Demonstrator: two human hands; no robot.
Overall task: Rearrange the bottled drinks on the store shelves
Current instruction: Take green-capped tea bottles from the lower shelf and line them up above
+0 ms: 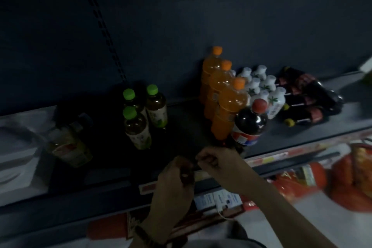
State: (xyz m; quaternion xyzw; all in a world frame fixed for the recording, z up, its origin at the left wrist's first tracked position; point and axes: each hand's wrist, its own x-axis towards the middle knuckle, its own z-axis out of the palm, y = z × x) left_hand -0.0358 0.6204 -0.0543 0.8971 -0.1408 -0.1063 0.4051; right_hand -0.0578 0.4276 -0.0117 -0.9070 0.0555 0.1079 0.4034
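Observation:
Three tea bottles with green caps [138,127] stand left of centre on the dark shelf [291,139]. Right of them three orange soda bottles [225,106] stand in a row, with a red-capped cola bottle [249,127] at the front. Behind the cola stand several small white bottles [271,94]. Dark bottles [310,96] lie on their sides at the far right. A blurred yellowish bottle [68,147] stands at the left. My left hand [175,179] and my right hand [215,159] meet at the shelf's front edge, fingers curled. Nothing shows in either.
A price strip [267,160] runs along the shelf's front edge. Red and orange packets [346,179] fill the lower shelf at the right, with small white boxes [217,199] under my hands. Pale boxes [18,163] sit at the far left. The dark back panel [181,26] rises behind.

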